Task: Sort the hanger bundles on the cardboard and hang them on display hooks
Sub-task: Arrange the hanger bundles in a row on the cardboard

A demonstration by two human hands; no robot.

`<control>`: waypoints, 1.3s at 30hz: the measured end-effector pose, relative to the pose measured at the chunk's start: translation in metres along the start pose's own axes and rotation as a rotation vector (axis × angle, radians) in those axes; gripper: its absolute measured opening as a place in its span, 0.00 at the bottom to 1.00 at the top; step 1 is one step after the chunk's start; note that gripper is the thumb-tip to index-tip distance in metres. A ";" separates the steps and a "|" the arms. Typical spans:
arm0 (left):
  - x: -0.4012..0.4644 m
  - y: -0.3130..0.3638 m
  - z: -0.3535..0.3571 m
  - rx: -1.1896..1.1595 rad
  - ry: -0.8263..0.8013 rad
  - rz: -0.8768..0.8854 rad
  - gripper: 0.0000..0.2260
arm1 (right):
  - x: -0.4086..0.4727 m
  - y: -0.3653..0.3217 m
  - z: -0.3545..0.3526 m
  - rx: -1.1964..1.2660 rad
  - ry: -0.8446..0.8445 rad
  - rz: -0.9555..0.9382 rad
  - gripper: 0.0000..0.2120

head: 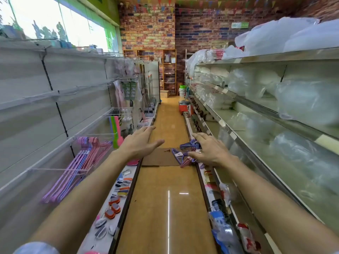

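Shop shelving (256, 114) lines both sides of a narrow aisle whose tan floor (165, 198) runs toward a brick wall (146, 28). A flat cardboard (159, 158) sheet is laid across the floor, and blue-purple hanger bundles (185, 153) are piled at its right edge. Pink and purple hangers (82, 162) are hung on display hooks (55, 169) at the left. Both hands are held out above the cardboard, the left hand (137, 143) and the right hand (211, 149) with fingers spread, nothing grasped.
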State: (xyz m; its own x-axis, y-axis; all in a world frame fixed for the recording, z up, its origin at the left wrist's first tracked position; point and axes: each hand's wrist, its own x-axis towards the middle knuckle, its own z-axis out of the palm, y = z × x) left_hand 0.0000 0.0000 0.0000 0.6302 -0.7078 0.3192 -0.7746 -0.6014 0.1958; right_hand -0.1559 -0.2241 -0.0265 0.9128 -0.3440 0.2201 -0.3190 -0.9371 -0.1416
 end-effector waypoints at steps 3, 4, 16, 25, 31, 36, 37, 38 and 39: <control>0.036 -0.022 0.006 -0.015 -0.020 0.007 0.38 | 0.036 0.002 0.006 -0.001 0.002 0.044 0.41; 0.048 -0.029 0.009 -0.017 -0.038 0.006 0.37 | 0.047 0.003 0.008 0.011 -0.002 0.057 0.41; 0.184 -0.082 0.050 -0.047 -0.039 0.054 0.36 | 0.187 0.033 0.052 0.005 -0.016 0.095 0.40; 0.319 -0.122 0.082 -0.008 -0.046 0.032 0.38 | 0.335 0.082 0.074 0.026 -0.013 0.078 0.41; 0.423 -0.136 0.094 -0.029 0.005 0.013 0.37 | 0.442 0.120 0.078 0.011 -0.006 0.039 0.41; 0.481 -0.156 0.118 -0.071 0.017 -0.017 0.35 | 0.513 0.146 0.091 -0.003 -0.036 0.034 0.41; 0.492 -0.161 0.122 -0.073 0.016 -0.017 0.35 | 0.525 0.149 0.095 -0.006 -0.045 0.032 0.41; 0.503 -0.166 0.127 -0.078 0.016 -0.018 0.35 | 0.537 0.153 0.098 -0.010 -0.051 0.030 0.41; 0.514 -0.171 0.132 -0.086 0.016 -0.020 0.34 | 0.550 0.156 0.102 -0.011 -0.056 0.026 0.40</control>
State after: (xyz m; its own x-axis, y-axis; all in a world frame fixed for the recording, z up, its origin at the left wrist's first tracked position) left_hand 0.4638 -0.3096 0.0082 0.6452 -0.6896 0.3289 -0.7640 -0.5809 0.2807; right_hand 0.3224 -0.5532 -0.0257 0.9169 -0.3649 0.1620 -0.3456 -0.9285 -0.1356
